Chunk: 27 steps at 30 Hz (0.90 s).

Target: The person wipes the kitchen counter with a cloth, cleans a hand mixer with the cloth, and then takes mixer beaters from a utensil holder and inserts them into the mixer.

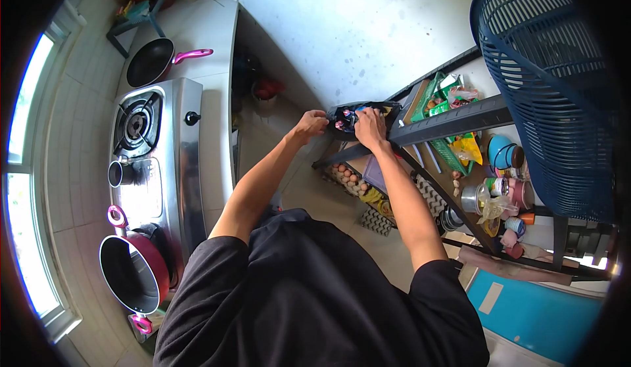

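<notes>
A dark bag-like holder (336, 134) with small colourful items (343, 122) in it is at the end of the shelf rack, against the wall. My left hand (311, 124) is at its left edge, fingers closed together on the rim. Over its right side is my right hand (371, 128), with the fingers curled down among the contents. What those fingers hold, if anything, is hidden. The items inside are too small to name.
On the right, the dark metal rack (453, 122) carries packets, tins and a large blue plastic basket (526, 45). Eggs (348, 176) sit low beneath it. To the left are a gas stove (181, 143), a red pot (151, 268) and a frying pan (150, 63).
</notes>
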Each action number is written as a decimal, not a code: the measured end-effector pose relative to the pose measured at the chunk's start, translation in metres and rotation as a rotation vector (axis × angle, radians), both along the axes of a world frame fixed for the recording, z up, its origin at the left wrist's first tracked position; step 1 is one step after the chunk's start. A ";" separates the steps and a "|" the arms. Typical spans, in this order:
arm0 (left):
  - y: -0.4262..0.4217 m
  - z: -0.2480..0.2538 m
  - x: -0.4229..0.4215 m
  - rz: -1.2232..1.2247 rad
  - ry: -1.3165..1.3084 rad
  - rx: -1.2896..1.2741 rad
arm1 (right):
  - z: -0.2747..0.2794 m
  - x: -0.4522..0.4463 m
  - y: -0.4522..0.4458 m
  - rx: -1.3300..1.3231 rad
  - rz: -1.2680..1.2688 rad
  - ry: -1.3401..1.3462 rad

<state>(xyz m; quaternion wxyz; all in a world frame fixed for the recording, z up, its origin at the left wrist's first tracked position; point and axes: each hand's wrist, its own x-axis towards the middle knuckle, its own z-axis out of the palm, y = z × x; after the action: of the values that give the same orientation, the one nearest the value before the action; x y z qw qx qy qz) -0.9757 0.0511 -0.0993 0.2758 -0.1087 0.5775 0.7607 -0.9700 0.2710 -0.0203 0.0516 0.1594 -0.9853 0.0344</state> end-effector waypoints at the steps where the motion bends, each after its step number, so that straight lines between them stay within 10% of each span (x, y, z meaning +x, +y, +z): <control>1: 0.003 -0.003 0.000 -0.004 0.002 -0.001 | 0.003 0.002 -0.002 -0.017 -0.003 0.011; 16: -0.012 0.007 0.047 0.123 -0.044 0.109 | 0.008 0.013 0.004 -0.151 0.111 0.080; 27: -0.060 0.029 0.230 0.544 0.086 0.096 | -0.012 0.079 -0.044 -0.291 0.472 0.058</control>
<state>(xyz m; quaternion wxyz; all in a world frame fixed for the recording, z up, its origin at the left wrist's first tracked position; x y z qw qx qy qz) -0.7462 -0.0091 -0.0708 0.0416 -0.2139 0.5015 0.8372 -0.8906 0.2273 -0.0326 0.0924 0.3763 -0.9038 0.1818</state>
